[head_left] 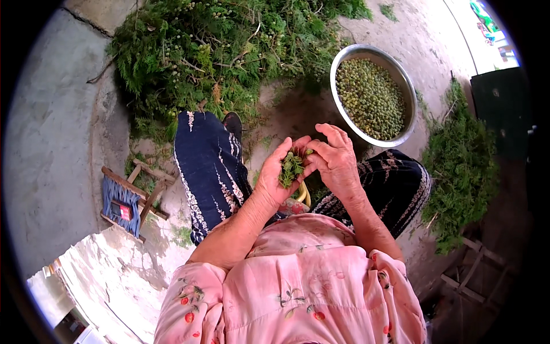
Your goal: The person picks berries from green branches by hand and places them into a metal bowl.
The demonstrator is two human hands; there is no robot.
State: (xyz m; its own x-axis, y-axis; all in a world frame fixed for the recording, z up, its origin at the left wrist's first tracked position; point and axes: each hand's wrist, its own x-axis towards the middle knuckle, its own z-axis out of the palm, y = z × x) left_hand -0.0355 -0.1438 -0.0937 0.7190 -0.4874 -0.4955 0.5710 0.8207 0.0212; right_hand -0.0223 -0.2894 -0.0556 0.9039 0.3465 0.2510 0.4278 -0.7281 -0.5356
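Observation:
In front of my lap, my left hand [272,176] is cupped with its palm up, fingers curled around a small green conifer sprig [291,169]. My right hand [339,166] meets it from the right, thumb and index finger pinched on a small round green cone [309,152] at the sprig's edge. Just beyond my right hand stands a wide metal basin [411,106], holding a mass of similar small green cones [369,97].
A big heap of cut conifer branches [212,63] lies ahead, and a smaller pile [461,172] is to the right. At left, a low wooden stool [121,200] with a blue woven seat carries a small dark and red box. A yellow handle [305,195] shows below my hands.

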